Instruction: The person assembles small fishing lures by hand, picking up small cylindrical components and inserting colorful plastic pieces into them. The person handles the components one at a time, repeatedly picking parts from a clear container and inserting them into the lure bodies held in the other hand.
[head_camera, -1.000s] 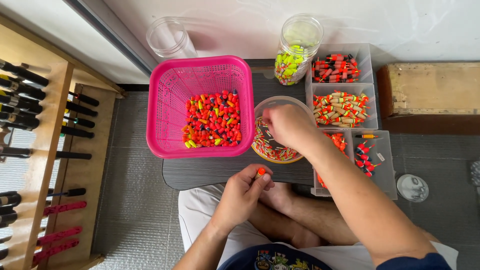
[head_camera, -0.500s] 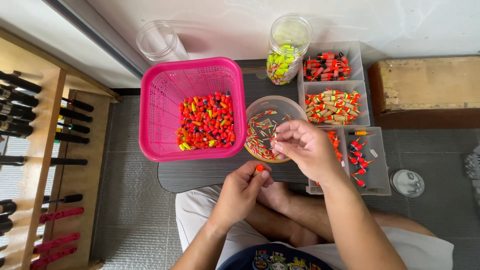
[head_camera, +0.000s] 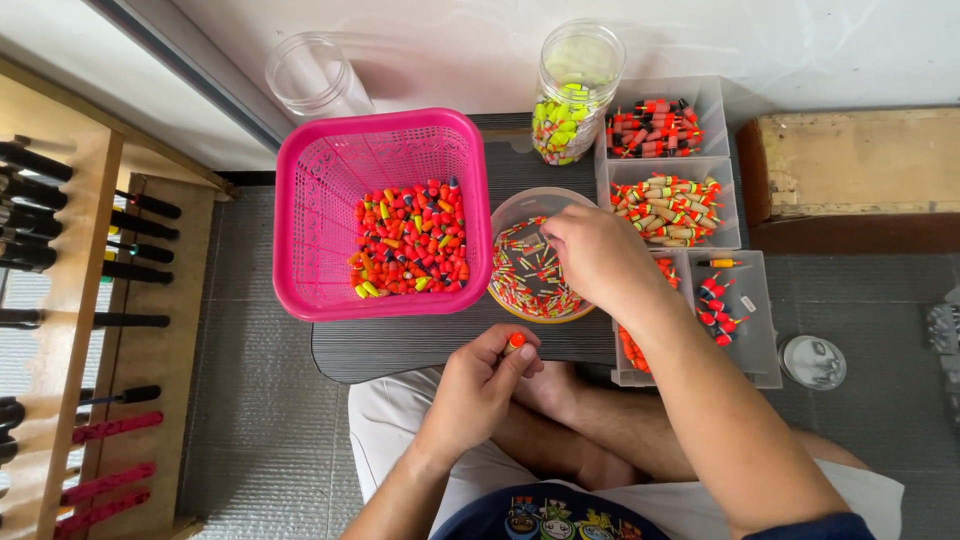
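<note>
A dark table (head_camera: 420, 345) fills the middle of the frame, with the person's crossed legs below it. At the left edge stands a wooden rack (head_camera: 70, 300) holding dark and pink rods.

Upper middle-left on the table sits a pink basket (head_camera: 300, 200), its floor heaped with small red, orange, yellow and dark beads (head_camera: 410, 240). To the right, four clear trays (head_camera: 725, 130) stand in a column: the top one holds red-and-black floats, the next one tan floats with red and green bands, and the lower two smaller red floats, partly hidden by the right forearm. A wooden box (head_camera: 850, 165) lies at the right edge.

Just right of the basket is a round bowl (head_camera: 515, 215) filled with thin red, yellow and green sticks (head_camera: 525, 275). Above it a clear jar (head_camera: 572, 95) holds yellow-green pieces. An empty clear jar (head_camera: 315, 75) stands off the table at upper left. A round lid (head_camera: 812, 360) lies on the floor at lower right.

The right hand (head_camera: 600, 255) is over the bowl's right side, fingers curled down into the sticks; whether they grip one cannot be told. The left hand (head_camera: 480, 385), at the table's near edge in the lower middle, pinches a small orange bead (head_camera: 515, 343) between thumb and fingertips.
</note>
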